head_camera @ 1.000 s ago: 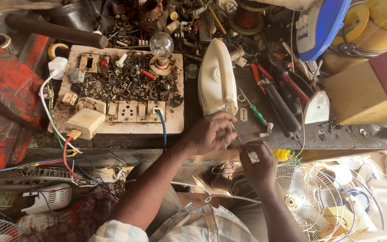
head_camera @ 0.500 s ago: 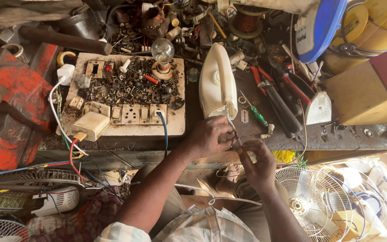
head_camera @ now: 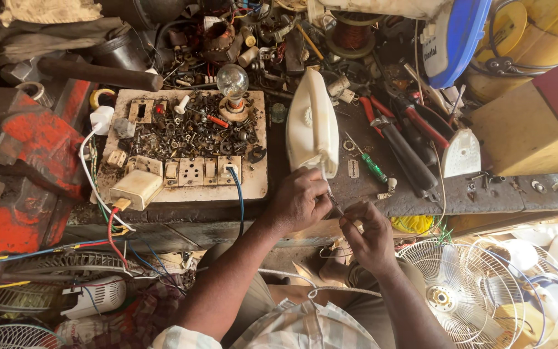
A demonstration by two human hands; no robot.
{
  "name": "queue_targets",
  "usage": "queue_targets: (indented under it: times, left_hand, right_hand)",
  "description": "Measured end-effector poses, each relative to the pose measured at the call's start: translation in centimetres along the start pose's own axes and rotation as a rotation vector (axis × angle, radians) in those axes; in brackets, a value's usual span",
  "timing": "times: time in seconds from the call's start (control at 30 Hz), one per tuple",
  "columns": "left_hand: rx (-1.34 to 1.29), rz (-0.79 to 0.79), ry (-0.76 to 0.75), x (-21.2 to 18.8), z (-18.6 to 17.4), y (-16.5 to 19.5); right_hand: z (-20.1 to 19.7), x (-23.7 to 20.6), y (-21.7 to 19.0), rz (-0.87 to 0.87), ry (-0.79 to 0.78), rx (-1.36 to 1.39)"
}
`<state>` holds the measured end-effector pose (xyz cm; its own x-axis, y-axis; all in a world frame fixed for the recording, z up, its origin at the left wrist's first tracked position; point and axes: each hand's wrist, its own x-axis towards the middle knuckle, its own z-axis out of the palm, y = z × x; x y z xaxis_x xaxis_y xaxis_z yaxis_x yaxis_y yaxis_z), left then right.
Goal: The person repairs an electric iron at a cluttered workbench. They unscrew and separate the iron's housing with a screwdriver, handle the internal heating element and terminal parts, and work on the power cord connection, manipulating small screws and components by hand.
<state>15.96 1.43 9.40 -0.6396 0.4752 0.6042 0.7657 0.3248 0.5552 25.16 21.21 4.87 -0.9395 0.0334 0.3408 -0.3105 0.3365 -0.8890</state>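
A white electric iron (head_camera: 311, 126) lies lengthwise on the cluttered workbench (head_camera: 485, 194), its near end at the bench's front edge. My left hand (head_camera: 301, 200) is closed around that near end, fingers curled on something dark and thin that sticks out there. Just to the right, below the bench edge, my right hand (head_camera: 369, 236) pinches a small thin metal piece between thumb and fingertips. The two hands almost touch. What exactly sits between the fingers is too small to tell.
A wooden switchboard (head_camera: 253, 184) carries a bulb (head_camera: 232, 81), sockets and several loose screws. A green screwdriver (head_camera: 372, 167), red-handled pliers (head_camera: 414, 126) and an iron soleplate (head_camera: 461, 154) lie right of the iron. A red vise (head_camera: 20, 155) stands left. Fan guards (head_camera: 460, 291) sit below.
My right hand has risen towards the left hand at the iron's near end, and the fingertips now meet there. My left hand stays on the iron.
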Motion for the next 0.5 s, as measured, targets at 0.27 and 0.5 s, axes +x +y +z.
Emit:
queue_targets:
  times: [0.27, 0.5]
  left_hand:
    - [0.0, -0.17, 0.115, -0.1, 0.7, -0.5]
    - [0.005, 0.019, -0.001, -0.5, 0.7, -0.2]
  right_hand:
    - [0.0, -0.4, 1.1, -0.004, 0.007, 0.14]
    - [-0.9, 0.2, 0.5, 0.35, 0.141, 0.478]
